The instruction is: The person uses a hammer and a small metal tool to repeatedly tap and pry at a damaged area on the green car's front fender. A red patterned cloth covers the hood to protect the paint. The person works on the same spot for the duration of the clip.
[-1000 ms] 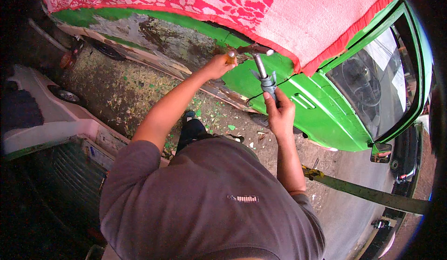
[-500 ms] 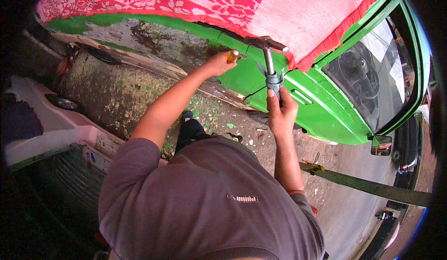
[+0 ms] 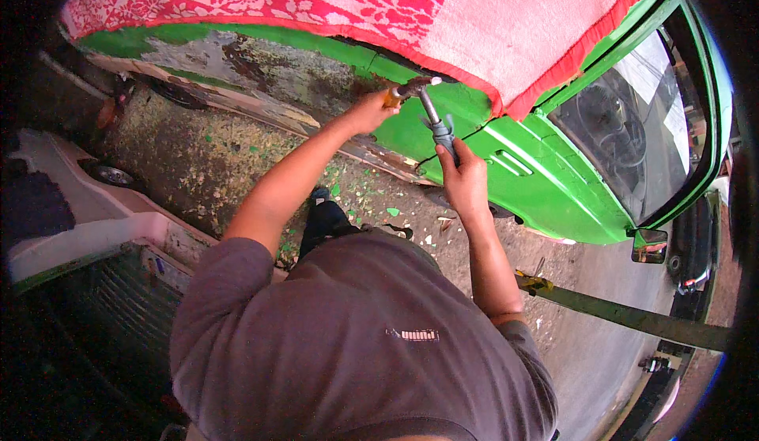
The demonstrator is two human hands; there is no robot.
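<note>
A chisel-like tool with a yellow-orange handle is closed in my left hand, up against the side of a green vehicle. Its blade is hidden. My right hand grips a hammer by a handle wrapped in grey cloth. The dark hammer head is at the end of the yellow-orange handle and seems to touch it. Left of my left hand, the vehicle's side has a stripped patch of grey and brown, with green paint left around it.
A red and pink floral cloth covers the vehicle's top. Green and pale paint flakes litter the ground. A pale pink vehicle body stands behind at left. On the right, a long bar juts in; the side mirror sticks out.
The hammer has swung left, from above the door edge onto the end of the yellow-orange handle. My right hand moved left with it; my left hand stayed nearly in place.
</note>
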